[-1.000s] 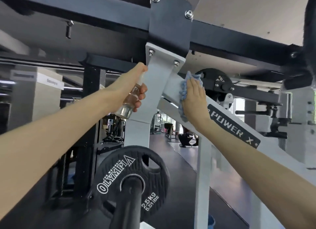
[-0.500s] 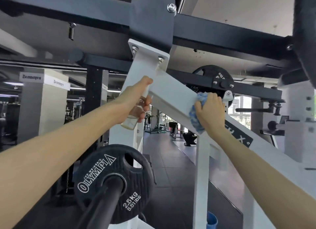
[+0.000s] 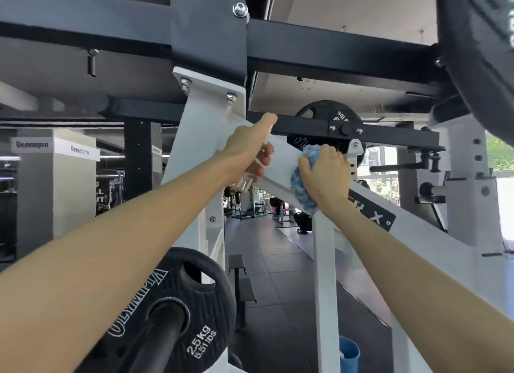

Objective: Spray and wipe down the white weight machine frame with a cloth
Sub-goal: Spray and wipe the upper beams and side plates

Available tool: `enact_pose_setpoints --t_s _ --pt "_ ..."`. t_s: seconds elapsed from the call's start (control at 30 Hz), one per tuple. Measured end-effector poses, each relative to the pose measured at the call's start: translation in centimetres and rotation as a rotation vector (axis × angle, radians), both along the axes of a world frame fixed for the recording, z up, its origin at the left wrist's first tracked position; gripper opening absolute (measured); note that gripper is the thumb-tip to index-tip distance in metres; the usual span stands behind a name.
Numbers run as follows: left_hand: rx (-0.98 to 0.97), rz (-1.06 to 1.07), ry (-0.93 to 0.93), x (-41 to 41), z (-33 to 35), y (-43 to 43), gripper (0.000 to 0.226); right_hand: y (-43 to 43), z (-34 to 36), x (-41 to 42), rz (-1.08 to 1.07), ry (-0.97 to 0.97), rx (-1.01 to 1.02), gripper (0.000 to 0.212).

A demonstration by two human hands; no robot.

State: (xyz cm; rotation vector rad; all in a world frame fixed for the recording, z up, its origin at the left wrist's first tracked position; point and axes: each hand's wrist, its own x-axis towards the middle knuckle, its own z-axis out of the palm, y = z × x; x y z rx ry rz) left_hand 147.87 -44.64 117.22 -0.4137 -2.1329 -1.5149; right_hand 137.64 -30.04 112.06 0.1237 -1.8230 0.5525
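view: head cam, looking up along both bare forearms at the machine
white frame: sloped white beam, runs from a bolted white bracket at upper left down to the right
upright post: white, meets the sloped beam from below, right under the right wrist
left hand: fingers curled tight round a clear spray bottle; index finger stretched up past the bottle top; nozzle hidden behind the hand
bottle position: held up in front of the upper end of the sloped beam, base pointing down-left; contact with the beam, cannot tell
right hand: fingers curled over the cloth, clamping it onto the sloped beam
cloth: blue-and-white, fluffy, bunched between palm and beam, wraps over the beam's top and lower edges
hand spacing: near each other, apart; bare white beam between them
black label: on the beam just down-right of the right wrist, partly covered, only "X" readable
black crossbeam: overhead, black plate bolted above the white bracket
weight plate: black, marked OLYMPIA and 2.5kg, on a black bar at lower left, below the left forearm
second plate: black, behind the frame, above the right hand
blue container: on the floor by the post base
pillar: far left, "Demonpro" sign band
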Motion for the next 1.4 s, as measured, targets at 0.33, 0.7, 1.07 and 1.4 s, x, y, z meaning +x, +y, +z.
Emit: enact_pose_setpoints --t_s 0.33,0.7,1.07,1.4 --pt "0.075 0.065 0.045 -1.1 0.6 1.3 0.041 2.4 -0.2 -0.8 0.126 0.015 -0.076 0.031" --pt "0.147 0.047 -0.055 -1.8 -2.6 2.0 0.044 3.7 -0.9 -1.0 0.156 0.038 -0.013 0.025" --pt "0.096 0.105 -0.077 -1.4 -1.8 0.6 0.047 1.5 0.1 -0.7 0.137 0.037 0.040 0.030" --pt "-0.093 -0.030 -0.059 -0.1 0.7 -0.3 0.050 -5.2 3.7 0.0 0.229 0.145 0.244 0.032"
